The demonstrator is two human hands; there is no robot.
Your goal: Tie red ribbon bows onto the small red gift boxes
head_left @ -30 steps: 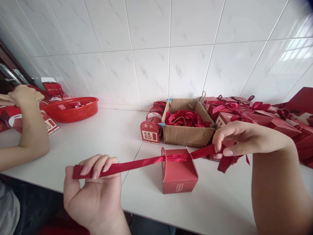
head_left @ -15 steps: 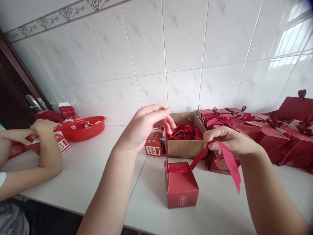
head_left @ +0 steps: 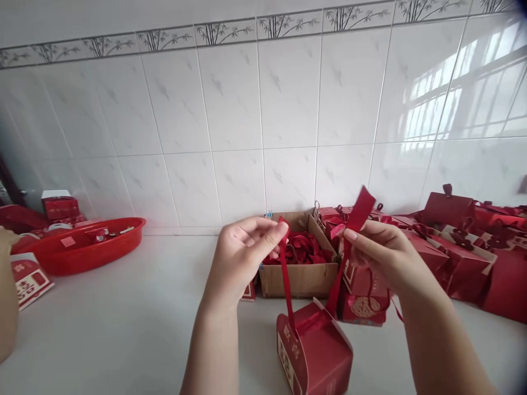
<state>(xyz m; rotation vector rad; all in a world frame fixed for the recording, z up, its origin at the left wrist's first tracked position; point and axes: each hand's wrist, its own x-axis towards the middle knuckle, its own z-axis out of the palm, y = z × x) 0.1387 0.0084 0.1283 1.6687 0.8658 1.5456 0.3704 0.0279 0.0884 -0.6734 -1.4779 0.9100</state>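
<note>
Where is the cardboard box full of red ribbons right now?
The cardboard box sits at the back of the white counter against the tiled wall, just behind the left hand and right hand, beside the stacked red gift boxes.

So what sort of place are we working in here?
Probably a home kitchen or utility counter used for packing gift boxes: a white counter against a tiled wall, a cardboard box of red ribbons, a red tray, and finished red boxes piled at right.
</note>
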